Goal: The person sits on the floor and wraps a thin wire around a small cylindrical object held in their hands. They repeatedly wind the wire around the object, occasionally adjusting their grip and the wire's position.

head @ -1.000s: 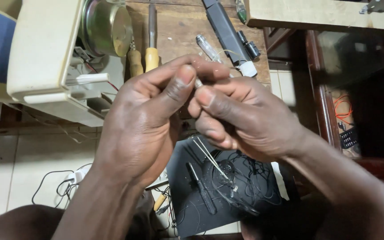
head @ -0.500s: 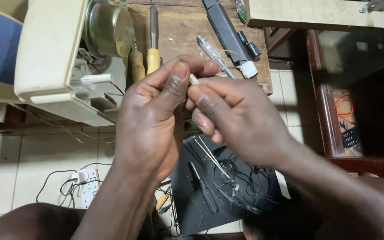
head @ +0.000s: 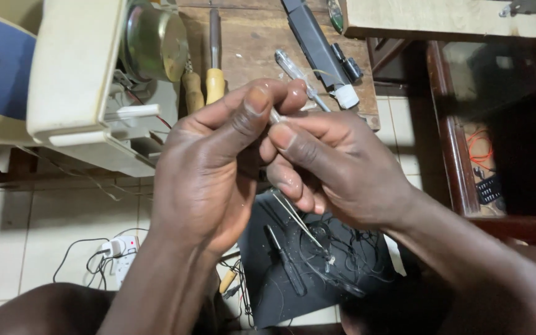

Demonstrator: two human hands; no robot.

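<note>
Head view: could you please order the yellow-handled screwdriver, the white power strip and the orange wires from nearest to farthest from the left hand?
Measured from the left hand:
1. Yellow-handled screwdriver, on the wooden bench just above the hand's fingers.
2. White power strip, on the tiled floor, below and left of the hand.
3. Orange wires, far right, inside the dark wooden frame.

Both hands have drifted slightly rightward (the left hand (head: 209, 167) more), fingertips pinching the thin pale wire end (head: 275, 116) tighter
</note>
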